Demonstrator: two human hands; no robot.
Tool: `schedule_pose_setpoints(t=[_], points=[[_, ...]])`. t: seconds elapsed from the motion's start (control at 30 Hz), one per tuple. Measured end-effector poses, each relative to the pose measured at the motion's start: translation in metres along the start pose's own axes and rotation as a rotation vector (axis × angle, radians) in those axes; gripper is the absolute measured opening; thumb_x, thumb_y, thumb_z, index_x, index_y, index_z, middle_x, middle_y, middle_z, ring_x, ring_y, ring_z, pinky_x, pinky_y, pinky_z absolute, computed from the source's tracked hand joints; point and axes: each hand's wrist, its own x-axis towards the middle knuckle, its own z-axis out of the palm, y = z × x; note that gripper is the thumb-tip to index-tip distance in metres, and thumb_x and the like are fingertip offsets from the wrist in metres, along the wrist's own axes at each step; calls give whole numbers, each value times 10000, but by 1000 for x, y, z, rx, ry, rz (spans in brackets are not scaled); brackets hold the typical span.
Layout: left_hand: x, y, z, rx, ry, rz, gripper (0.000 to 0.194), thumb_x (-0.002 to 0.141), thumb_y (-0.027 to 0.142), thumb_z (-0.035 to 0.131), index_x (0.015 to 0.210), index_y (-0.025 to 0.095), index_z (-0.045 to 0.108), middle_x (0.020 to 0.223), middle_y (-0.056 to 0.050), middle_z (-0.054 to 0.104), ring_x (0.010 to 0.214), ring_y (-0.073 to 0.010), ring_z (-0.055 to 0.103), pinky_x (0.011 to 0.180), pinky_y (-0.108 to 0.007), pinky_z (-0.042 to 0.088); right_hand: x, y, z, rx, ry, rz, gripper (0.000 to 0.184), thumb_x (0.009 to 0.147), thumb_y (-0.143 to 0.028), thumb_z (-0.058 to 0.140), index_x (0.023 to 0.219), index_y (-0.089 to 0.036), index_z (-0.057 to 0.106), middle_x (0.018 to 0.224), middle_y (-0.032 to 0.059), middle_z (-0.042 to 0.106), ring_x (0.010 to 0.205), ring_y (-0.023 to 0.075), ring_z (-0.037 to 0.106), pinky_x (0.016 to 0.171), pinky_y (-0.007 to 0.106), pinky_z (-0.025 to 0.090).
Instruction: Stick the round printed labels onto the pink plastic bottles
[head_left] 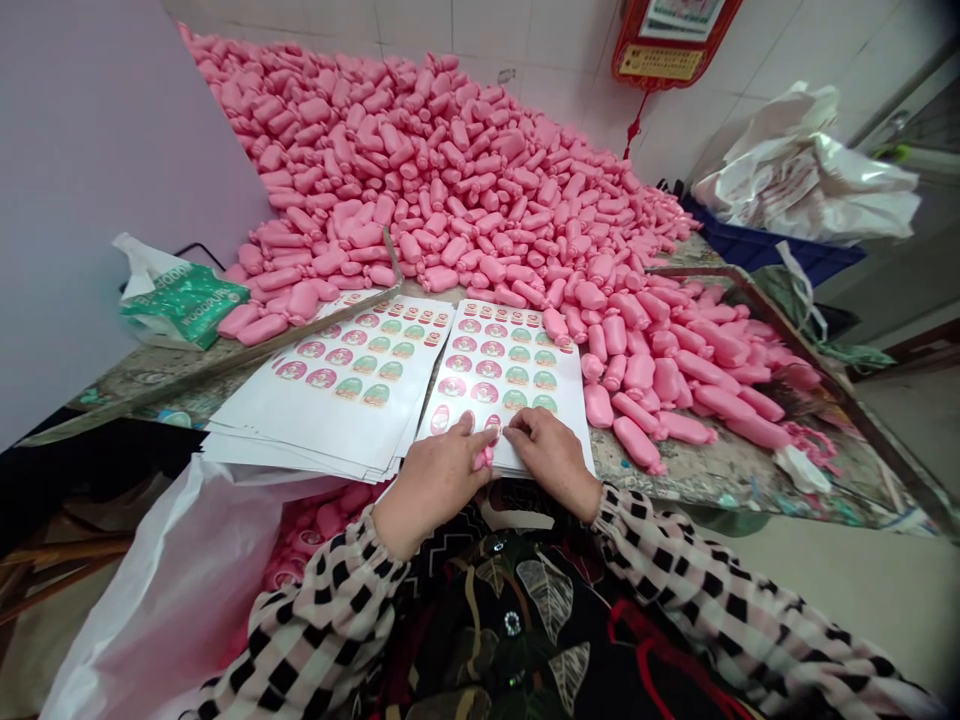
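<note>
My left hand (pixel 442 478) is closed around a small pink bottle (pixel 484 457), mostly hidden by the fingers. It rests over the lower edge of a white sticker sheet (pixel 574 400) printed with rows of pink, green and red labels. My right hand (pixel 553 462) lies at the same edge, thumb and forefinger pinched at a small pink label (pixel 493 424) close to the left fingertips. Whether that label is off the sheet I cannot tell. Left of it lies a stack of similar sticker sheets (pixel 300 425), overhanging the table's front edge.
A large heap of pink bottles (pixel 450 160) covers the back and right of the worn table (pixel 720 490). Wooden strips (pixel 247 355) edge it. A green tissue pack (pixel 184 305) sits left. A white sack (pixel 165 570) with pink pieces hangs below; a blue crate (pixel 787 250) stands right.
</note>
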Motion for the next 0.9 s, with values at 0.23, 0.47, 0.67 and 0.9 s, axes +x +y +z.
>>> schedule_pose_setpoints(t=[0.23, 0.47, 0.67, 0.9], points=[[-13, 7, 12, 195, -8, 86, 619, 831, 408, 527, 1381, 446, 245, 1470, -218, 197, 786, -272, 658, 627, -371, 487, 1, -4, 2, 13, 21, 57, 154, 844, -330, 489, 805, -227, 597, 823, 7, 581, 773, 143, 527, 627, 250, 299], [-14, 11, 18, 303, -6, 83, 749, 853, 366, 507, 1418, 429, 19, 1457, -266, 190, 748, -253, 659, 614, -347, 481, -3, -5, 0, -4, -22, 41, 190, 853, -352, 468, 809, -223, 601, 829, 13, 596, 751, 142, 526, 617, 248, 295], [-14, 9, 22, 308, -3, 83, 755, 863, 361, 490, 1416, 422, -21, 1456, -290, 150, 729, -238, 654, 597, -338, 473, 7, -1, -8, -44, -133, -22, 178, 826, -362, 504, 795, -225, 614, 807, -1, 627, 742, 143, 533, 596, 246, 285], [-15, 9, 25, 277, -26, 53, 682, 858, 312, 499, 1409, 444, 120, 1483, -243, 106, 758, -249, 643, 623, -369, 473, 13, -1, -9, -52, -87, 24, 183, 828, -342, 492, 794, -218, 622, 801, 8, 633, 702, 138, 529, 579, 247, 283]])
